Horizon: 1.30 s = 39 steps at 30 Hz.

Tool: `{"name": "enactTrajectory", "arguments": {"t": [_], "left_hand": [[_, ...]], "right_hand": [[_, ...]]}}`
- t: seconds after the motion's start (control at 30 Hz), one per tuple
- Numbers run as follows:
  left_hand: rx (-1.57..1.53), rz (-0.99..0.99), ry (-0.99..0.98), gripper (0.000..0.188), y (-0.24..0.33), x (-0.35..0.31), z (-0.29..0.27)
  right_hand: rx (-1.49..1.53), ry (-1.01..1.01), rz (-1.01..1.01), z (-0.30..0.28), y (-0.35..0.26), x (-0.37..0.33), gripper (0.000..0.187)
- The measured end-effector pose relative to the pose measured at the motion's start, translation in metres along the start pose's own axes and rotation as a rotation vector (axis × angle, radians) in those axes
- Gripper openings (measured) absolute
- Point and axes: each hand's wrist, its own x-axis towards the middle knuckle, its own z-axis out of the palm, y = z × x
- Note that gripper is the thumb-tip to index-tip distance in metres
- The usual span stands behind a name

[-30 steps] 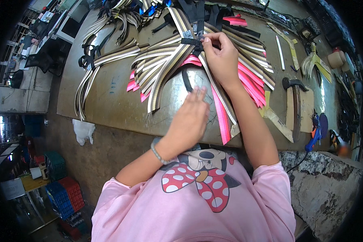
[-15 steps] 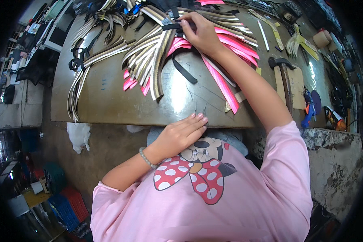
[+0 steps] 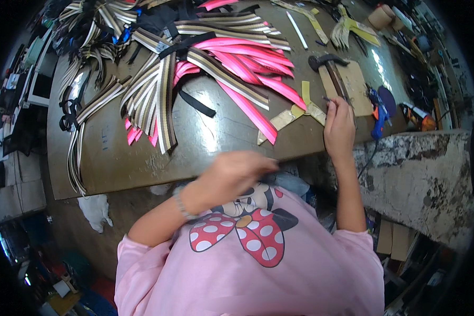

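Note:
My right hand [image 3: 339,129] is at the table's front right, beside a yellow, Y-shaped strap piece [image 3: 298,109]. Its fingers are pinched together, and a small dark tip pokes out from them; what it belongs to I cannot make out. My left hand [image 3: 231,176] hovers over my lap at the front edge, its fingers smeared by motion. Beyond the hands lies a spread bundle of brown-and-white striped straps [image 3: 145,92] with bright pink straps [image 3: 247,63] among them. A black strap [image 3: 197,102] hangs loose from the bundle onto the table.
To the right, a hammer [image 3: 332,68] lies across a cardboard piece [image 3: 357,87]. Past it are a blue glue gun [image 3: 377,113] and a purple disc [image 3: 386,100]. A white stick [image 3: 297,30] and more yellow straps [image 3: 347,26] lie farther back. Striped straps [image 3: 97,105] trail at left.
My right hand has left the strap bundle and come right and nearer, to the yellow piece. My left hand has lifted and is moving. The view has shifted rightward.

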Motion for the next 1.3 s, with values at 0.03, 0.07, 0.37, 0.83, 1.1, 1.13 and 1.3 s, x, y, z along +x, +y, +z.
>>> {"name": "enactTrajectory", "arguments": {"t": [0.03, 0.07, 0.37, 0.83, 1.1, 1.13, 1.3], "left_hand": [[-0.032, 0.122, -0.091, 0.028, -0.001, 0.012, 0.021], [0.056, 0.242, -0.198, 0.036, -0.001, 0.025, 0.046], [0.104, 0.389, -0.016, 0.016, 0.000, 0.056, 0.031], [1.025, -0.095, 0.052, 0.049, -0.107, 0.057, -0.229], [0.489, -0.115, 0.565, 0.033, -0.016, 0.012, -0.277], [0.680, -0.097, 0.691, 0.027, -0.003, -0.009, -0.291], [1.073, -0.445, 0.932, 0.031, -0.028, -0.163, -0.361]], "right_hand": [[-0.014, 0.010, -0.011, 0.002, 0.001, -0.001, 0.018], [-0.024, 0.035, -0.037, 0.003, 0.000, 0.001, 0.017], [-0.119, 0.020, 0.312, -0.050, 0.019, 0.041, 0.027], [0.490, 0.322, 0.183, 0.041, 0.004, 0.120, 0.020], [0.611, 0.246, 0.359, 0.058, 0.005, 0.101, 0.019], [0.652, 0.298, 0.317, 0.059, 0.007, 0.101, 0.019], [0.687, 0.298, 0.352, 0.058, 0.005, 0.103, 0.018]]}}
